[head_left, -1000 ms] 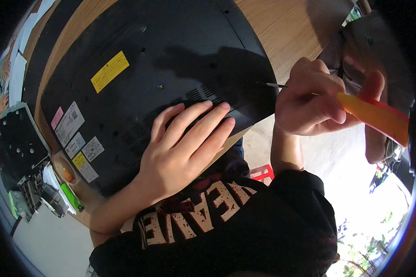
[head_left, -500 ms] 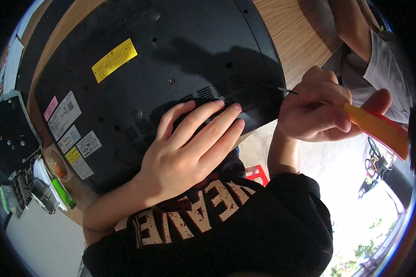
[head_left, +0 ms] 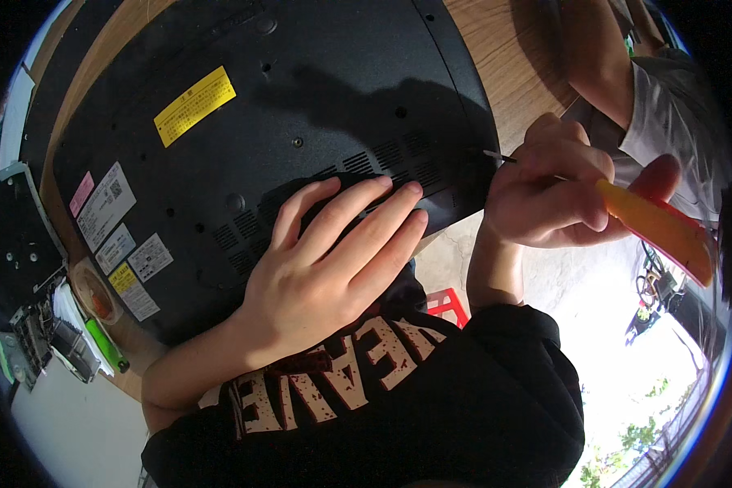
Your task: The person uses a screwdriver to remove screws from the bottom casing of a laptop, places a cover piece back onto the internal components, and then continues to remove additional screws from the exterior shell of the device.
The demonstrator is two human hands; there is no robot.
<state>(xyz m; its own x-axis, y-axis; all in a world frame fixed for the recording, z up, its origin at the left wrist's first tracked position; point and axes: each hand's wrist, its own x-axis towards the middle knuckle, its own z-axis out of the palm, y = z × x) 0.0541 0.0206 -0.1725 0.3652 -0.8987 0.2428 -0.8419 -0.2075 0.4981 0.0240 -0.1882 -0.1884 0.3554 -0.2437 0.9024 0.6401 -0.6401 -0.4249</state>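
A black laptop (head_left: 220, 167) lies upside down, its underside showing vent slots, screw holes and several stickers. My left hand (head_left: 329, 248) rests flat on it, fingers spread over the vents by the near edge. Past the laptop's right edge, my right hand (head_left: 549, 191) is closed round a screwdriver (head_left: 657, 232) with an orange and red handle. Its thin metal shaft pokes out between my fingers, tip pointing left over the laptop's right rim; whether it touches cannot be made out. Shadows of my hand fall across the casing.
Another person's forearm (head_left: 598, 69) and grey clothing reach in at the upper right, beside the wooden table (head_left: 500, 49). At the left lie a black panel (head_left: 12, 232), a round clear container (head_left: 93, 297), a green-handled tool (head_left: 106, 346) and small electronic parts (head_left: 37, 333).
The screwdriver tip has drawn back slightly toward the laptop's right edge. The other person's arm has shifted a little left and down. My left hand stays in place on the laptop.
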